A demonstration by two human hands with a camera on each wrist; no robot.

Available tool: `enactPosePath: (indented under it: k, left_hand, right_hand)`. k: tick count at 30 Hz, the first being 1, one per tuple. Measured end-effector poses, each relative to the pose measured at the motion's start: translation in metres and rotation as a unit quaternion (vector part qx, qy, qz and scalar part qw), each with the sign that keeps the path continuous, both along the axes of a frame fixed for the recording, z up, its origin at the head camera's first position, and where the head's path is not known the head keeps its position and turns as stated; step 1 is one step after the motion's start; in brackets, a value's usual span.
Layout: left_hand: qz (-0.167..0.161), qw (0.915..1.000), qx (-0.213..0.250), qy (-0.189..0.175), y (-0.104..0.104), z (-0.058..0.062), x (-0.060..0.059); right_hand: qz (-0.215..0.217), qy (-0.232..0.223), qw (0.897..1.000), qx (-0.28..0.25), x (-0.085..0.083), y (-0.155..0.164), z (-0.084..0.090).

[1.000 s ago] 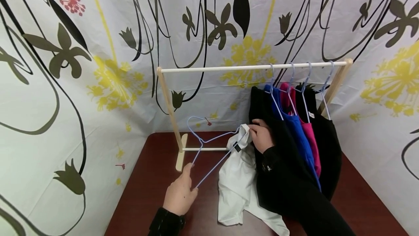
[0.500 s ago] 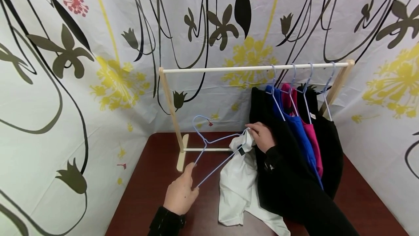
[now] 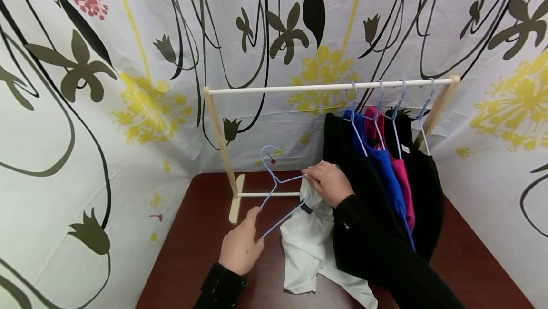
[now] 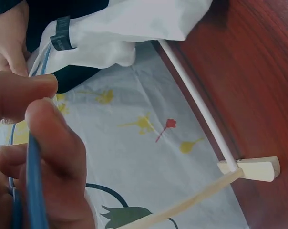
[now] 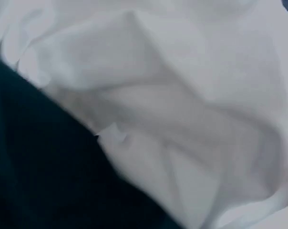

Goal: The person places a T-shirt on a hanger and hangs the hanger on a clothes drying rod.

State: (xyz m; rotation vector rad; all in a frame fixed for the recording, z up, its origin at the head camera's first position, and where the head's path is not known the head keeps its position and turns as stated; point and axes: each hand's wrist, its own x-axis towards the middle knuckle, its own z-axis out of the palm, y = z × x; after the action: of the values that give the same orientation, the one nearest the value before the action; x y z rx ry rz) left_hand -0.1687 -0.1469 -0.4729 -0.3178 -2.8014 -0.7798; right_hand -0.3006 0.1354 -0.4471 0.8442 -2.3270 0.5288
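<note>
The left hand pinches a blue hanger above the desk's middle. The right hand grips a white shirt's collar, threading it on. Next, it seems, the other shoulder needs seating before reaching the rack.

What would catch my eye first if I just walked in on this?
Probably the loud flowered curtain wrapped round the whole corner. Next, the small wooden clothes rack on the dark red table, with black, blue and pink garments bunched at its right end. In front, two hands work a light blue wire hanger into a white shirt.
</note>
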Motion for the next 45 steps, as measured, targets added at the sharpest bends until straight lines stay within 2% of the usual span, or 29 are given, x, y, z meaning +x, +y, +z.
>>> enactPosePath:
  k: [11, 16, 24, 28, 32, 35, 38, 40, 42, 43, 45]
  left_hand:
    - [-0.02, 0.9995, -0.016, 0.02, 0.013, 0.001, -0.007]
    - [-0.021, 0.9994, -0.019, 0.022, 0.016, 0.0, -0.009]
    - [-0.036, 0.9985, -0.034, 0.023, 0.024, 0.003, -0.013]
    - [-0.055, 0.9962, -0.054, 0.042, 0.025, 0.002, -0.015]
    - [-0.097, 0.993, -0.049, 0.046, 0.021, 0.004, -0.019]
    - [-0.133, 0.9904, -0.017, 0.032, 0.012, 0.01, -0.024]
    - [-0.161, 0.9857, 0.048, 0.013, -0.003, 0.017, -0.028]
    - [-0.175, 0.9777, 0.116, -0.005, -0.015, 0.021, -0.031]
    - [-0.184, 0.9646, 0.188, -0.016, -0.026, 0.021, -0.037]
    - [-0.183, 0.9591, 0.215, -0.021, -0.03, 0.019, -0.04]
    - [-0.179, 0.9543, 0.238, -0.022, -0.032, 0.013, -0.048]
  right_hand:
    - [0.046, 0.025, 0.998, -0.019, 0.018, -0.03, 0.008]
    - [0.056, -0.017, 0.997, -0.043, 0.026, -0.043, 0.011]
    - [0.028, -0.092, 0.994, -0.054, 0.033, -0.053, 0.015]
    - [0.023, -0.117, 0.991, -0.059, 0.035, -0.053, 0.018]
    - [0.018, -0.14, 0.987, -0.076, 0.037, -0.05, 0.02]
    - [0.017, -0.136, 0.987, -0.09, 0.037, -0.045, 0.022]
    - [0.031, -0.131, 0.985, -0.111, 0.036, -0.038, 0.025]
    - [0.042, -0.134, 0.982, -0.126, 0.035, -0.033, 0.027]
    - [0.054, -0.143, 0.978, -0.145, 0.036, -0.028, 0.03]
    - [0.057, -0.148, 0.975, -0.154, 0.036, -0.026, 0.031]
    - [0.059, -0.154, 0.972, -0.166, 0.036, -0.022, 0.033]
